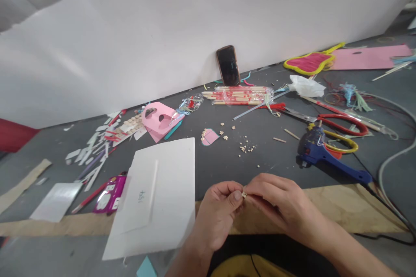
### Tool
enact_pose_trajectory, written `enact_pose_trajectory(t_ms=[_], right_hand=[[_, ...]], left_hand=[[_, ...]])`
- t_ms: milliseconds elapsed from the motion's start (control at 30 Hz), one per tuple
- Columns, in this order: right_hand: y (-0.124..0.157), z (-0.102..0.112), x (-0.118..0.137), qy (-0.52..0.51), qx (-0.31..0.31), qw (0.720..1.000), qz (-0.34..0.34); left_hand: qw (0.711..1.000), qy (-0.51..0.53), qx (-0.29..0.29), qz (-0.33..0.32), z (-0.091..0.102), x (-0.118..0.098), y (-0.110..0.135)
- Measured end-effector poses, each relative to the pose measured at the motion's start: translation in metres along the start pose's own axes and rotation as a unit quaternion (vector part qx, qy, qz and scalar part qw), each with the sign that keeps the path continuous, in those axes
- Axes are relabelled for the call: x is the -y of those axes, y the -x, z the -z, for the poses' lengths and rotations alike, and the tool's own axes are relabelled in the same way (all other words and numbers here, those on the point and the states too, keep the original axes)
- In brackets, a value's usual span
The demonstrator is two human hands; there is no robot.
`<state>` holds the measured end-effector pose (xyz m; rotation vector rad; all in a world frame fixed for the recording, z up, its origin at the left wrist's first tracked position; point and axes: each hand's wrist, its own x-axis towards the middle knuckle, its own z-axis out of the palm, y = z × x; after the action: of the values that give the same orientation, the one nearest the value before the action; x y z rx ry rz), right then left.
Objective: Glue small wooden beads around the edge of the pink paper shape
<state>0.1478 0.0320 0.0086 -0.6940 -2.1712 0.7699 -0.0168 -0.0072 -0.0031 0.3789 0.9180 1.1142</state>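
Dark tabletop (216,166); clear packet (226,97) holds sticks (251,95); left hand (221,207), right hand (284,201) pinch 1 tiny beige piece (244,194).

Clock positions from picture centre. Small pale piece (244,195), 5 o'clock: partly covered by fingertips of left hand (218,207) and right hand (286,203); form too small to tell. Scattered beads (247,149), 4 o'clock: individual shapes too small to tell. Yellow scissor handle (353,146), 3 o'clock: partly behind blue glue gun (325,159). Grey cable (394,154), 3 o'clock: cut by right edge. Teal paper (147,268), 7 o'clock: cut by bottom edge
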Motion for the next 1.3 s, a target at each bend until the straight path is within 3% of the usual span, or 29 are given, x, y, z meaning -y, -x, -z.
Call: enact_pose_trajectory(t_ms=[333,633,1300], right_hand=[[0.003,-0.004,-0.005,0.029,-0.017,0.999,0.001],[0.006,-0.005,-0.011,0.116,-0.028,0.992,0.042],[0.006,-0.003,-0.012,0.106,-0.009,0.993,0.056]], left_hand=[[1.0,-0.002,-0.024,-0.007,0.001,0.004,0.0],[0.984,-0.159,-0.036,-0.068,0.006,-0.003,0.002],[0.956,-0.275,-0.037,-0.098,0.003,-0.009,0.004]])
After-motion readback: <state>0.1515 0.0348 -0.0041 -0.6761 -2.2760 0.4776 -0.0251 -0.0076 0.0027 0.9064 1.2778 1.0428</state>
